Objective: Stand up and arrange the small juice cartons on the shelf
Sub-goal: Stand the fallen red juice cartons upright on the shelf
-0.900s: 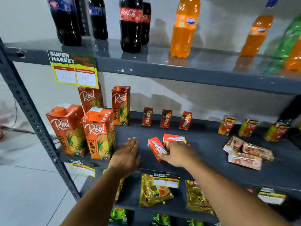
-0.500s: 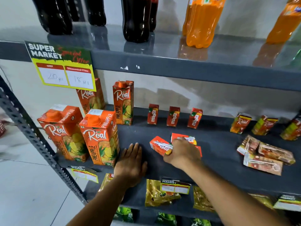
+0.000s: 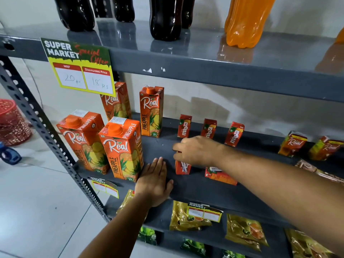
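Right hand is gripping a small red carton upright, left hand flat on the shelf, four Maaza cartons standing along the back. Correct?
Not quite: the head view shows three Maaza cartons standing at the back, not four. The right hand does grip a small red carton upright, and the left hand lies flat on the shelf.

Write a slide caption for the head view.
Right hand stands a small Maaza carton upright on the shelf.
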Tool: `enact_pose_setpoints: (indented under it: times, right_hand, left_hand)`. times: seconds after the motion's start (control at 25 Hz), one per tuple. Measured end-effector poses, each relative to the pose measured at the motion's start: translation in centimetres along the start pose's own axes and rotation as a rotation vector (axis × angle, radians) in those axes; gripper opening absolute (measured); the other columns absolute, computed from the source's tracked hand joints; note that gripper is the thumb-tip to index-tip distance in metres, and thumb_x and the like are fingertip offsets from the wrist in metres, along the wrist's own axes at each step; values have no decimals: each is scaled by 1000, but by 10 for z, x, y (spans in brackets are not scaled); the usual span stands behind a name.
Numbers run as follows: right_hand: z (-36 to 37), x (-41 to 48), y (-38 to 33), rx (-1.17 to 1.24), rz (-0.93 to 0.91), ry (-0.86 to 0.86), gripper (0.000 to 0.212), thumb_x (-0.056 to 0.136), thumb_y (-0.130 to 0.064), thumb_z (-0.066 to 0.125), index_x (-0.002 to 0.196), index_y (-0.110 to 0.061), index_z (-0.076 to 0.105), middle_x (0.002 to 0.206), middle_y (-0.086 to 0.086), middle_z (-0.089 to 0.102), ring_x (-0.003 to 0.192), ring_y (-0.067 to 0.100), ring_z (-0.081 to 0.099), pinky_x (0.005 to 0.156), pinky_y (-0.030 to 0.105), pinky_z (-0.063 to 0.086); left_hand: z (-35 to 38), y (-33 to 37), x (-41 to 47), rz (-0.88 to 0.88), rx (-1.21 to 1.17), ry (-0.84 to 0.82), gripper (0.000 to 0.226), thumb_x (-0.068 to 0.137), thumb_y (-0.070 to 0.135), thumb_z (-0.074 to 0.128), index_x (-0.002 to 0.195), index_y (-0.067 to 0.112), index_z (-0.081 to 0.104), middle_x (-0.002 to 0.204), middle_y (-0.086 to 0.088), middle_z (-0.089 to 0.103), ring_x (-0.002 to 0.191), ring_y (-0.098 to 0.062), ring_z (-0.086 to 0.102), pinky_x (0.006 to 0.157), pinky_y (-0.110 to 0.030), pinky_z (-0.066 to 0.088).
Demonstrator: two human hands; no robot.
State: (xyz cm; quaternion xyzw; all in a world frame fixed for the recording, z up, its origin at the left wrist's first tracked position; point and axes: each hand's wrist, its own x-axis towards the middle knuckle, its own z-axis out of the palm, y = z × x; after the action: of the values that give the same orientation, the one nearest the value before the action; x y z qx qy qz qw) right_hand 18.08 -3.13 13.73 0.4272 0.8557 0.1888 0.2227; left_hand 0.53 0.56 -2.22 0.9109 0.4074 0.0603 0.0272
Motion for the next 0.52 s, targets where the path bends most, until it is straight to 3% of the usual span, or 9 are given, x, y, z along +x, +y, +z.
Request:
enact_pose_setpoints:
  times: [0.12, 0.24, 0.4, 0.52]
  right_hand:
    - [1, -2, 9, 79, -10, 23, 45, 85, -3, 62, 127, -15, 50, 123, 12, 54, 96, 30, 57, 54, 35, 43]
    - [5, -4, 24, 259, 32, 63, 70, 77, 9, 63, 139, -17, 43, 140, 7, 48, 115, 29, 51, 75, 34, 45]
    - [5, 0, 31, 324, 14, 21, 62, 80, 1, 68, 133, -26, 52, 140, -4, 53, 119, 22, 48, 81, 29, 36]
    - [5, 3, 30, 335, 31, -39, 54, 83, -22, 70, 134, -25, 51, 133, -1, 59, 115, 24, 52, 84, 34, 44]
  left_hand:
    - [-1, 0, 0, -1, -1, 0, 78, 92, 55, 18, 151, 6, 5, 162, -11, 3, 148, -23, 0, 114, -33, -8]
    - [-1, 2, 0, -6, 11, 9, 77, 91, 55, 18, 151, 7, 5, 162, -11, 4, 148, -22, 1, 114, -33, -7]
    - [-3, 3, 0, -13, 15, 12, 77, 92, 55, 19, 151, 8, 6, 162, -10, 5, 148, -23, 2, 115, -34, -5]
    - [-3, 3, 0, -11, 15, 9, 76, 92, 55, 20, 151, 8, 6, 162, -10, 5, 148, -23, 2, 116, -35, -3]
